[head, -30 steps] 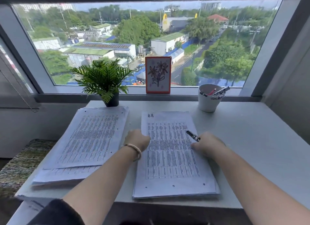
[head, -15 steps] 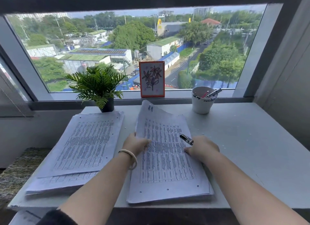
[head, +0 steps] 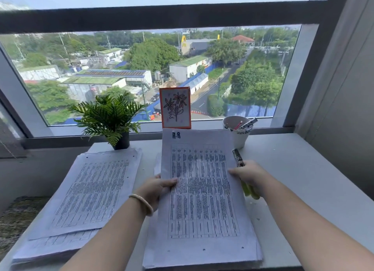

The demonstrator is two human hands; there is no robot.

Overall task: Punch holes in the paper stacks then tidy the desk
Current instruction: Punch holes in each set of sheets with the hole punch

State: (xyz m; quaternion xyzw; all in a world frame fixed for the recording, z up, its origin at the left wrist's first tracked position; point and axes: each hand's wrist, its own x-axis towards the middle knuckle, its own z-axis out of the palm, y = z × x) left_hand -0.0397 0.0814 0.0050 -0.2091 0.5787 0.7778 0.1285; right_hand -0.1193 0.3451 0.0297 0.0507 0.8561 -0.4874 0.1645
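Along the window sill at the back stand a small green fern in a dark pot (head: 113,121) at centre left, an orange-framed card with a drawn flower (head: 175,108) in the middle, and a white cup holding markers (head: 237,131) to the right of centre. The raised top edge of the lifted paper covers the foot of the card and part of the cup. Outside the glass lie rooftops, trees and a road.

On the pale grey desk (head: 299,169), at lower left of the frame, rests a thick stack of printed sheets with punched holes along its edges (head: 87,191), lying flat and slightly fanned. In the lower centre sits a second stack of printed table sheets marked "H-R" in its top corner (head: 202,194); its upper sheets are tilted up toward the window, while the bottom edge, showing punched holes, stays on the desk.

The left hand (head: 155,189), with a pale bracelet at the wrist, pinches the left edge of the raised sheets, thumb on top and fingers underneath. The right hand (head: 251,175) grips the right edge with curled fingers and also holds a yellow-green-handled tool with a dark metal tip (head: 238,159), its tip pointing toward the cup. I cannot tell how the fingers beneath the paper are spread.
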